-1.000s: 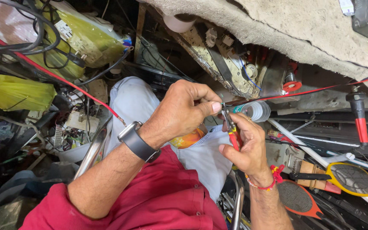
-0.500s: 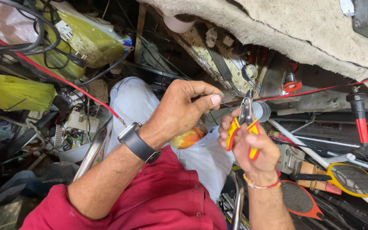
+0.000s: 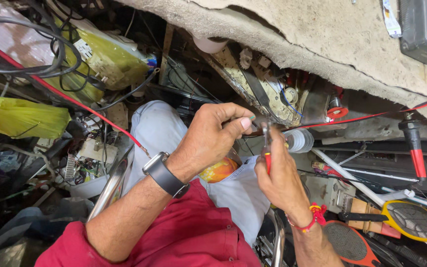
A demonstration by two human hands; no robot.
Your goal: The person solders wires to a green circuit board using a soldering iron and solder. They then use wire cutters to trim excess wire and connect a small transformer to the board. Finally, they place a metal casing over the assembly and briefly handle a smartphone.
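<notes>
Workbench (image 3: 352,44), worn grey top with a ragged front edge, is running across the upper right. A dark meter with a yellow dial (image 3: 423,27) is lying directly on it at the far right corner, and a scrap of printed paper (image 3: 390,17) is lying just beside the meter. Below the bench, the floor (image 3: 35,207) is carrying loose clutter: a yellow plastic bag (image 3: 18,116), a white circuit-board tray (image 3: 87,165), and two racket-shaped swatters, one yellow (image 3: 413,220), one orange (image 3: 349,242).

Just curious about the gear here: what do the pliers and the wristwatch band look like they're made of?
Pliers in the right hand: bare grey metal jaws, red handles that look plastic-coated. Watch band on the left wrist: matte black, smooth, probably rubber or silicone.
</notes>
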